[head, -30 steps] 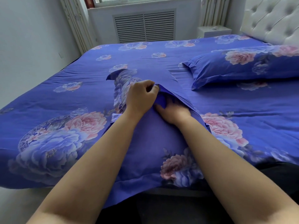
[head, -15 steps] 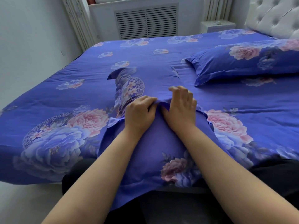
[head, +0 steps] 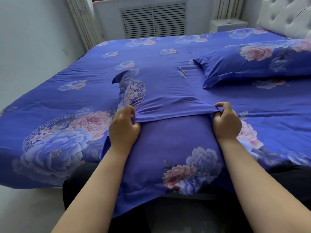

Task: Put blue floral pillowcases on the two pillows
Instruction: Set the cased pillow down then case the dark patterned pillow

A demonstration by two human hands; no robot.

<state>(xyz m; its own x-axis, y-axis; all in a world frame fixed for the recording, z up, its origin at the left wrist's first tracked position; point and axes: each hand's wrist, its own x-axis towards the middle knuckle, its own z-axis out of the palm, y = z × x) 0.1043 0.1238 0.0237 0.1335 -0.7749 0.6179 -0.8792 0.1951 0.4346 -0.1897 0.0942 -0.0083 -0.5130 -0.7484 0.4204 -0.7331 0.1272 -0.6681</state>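
Observation:
A pillow in a blue floral pillowcase [head: 173, 157] lies at the bed's near edge, right in front of me. Its flap [head: 170, 110] is stretched taut across the far end of the pillow. My left hand [head: 123, 128] pinches the flap's left corner. My right hand [head: 226, 122] pinches the flap's right corner. The pillow inside is hidden by the fabric. A second pillow in a matching blue floral case [head: 259, 61] rests at the far right, by the headboard.
The bed is covered by a blue floral sheet [head: 50, 101]. A white tufted headboard [head: 286, 15] stands at the far right, a white nightstand [head: 227, 25] beside it. A vented radiator cover [head: 153, 20] sits under the window. A grey wall runs along the left.
Both hands were together at the middle of the pillowcase opening. They have slid apart to its two corners, pulling the flap flat and taut across the pillow.

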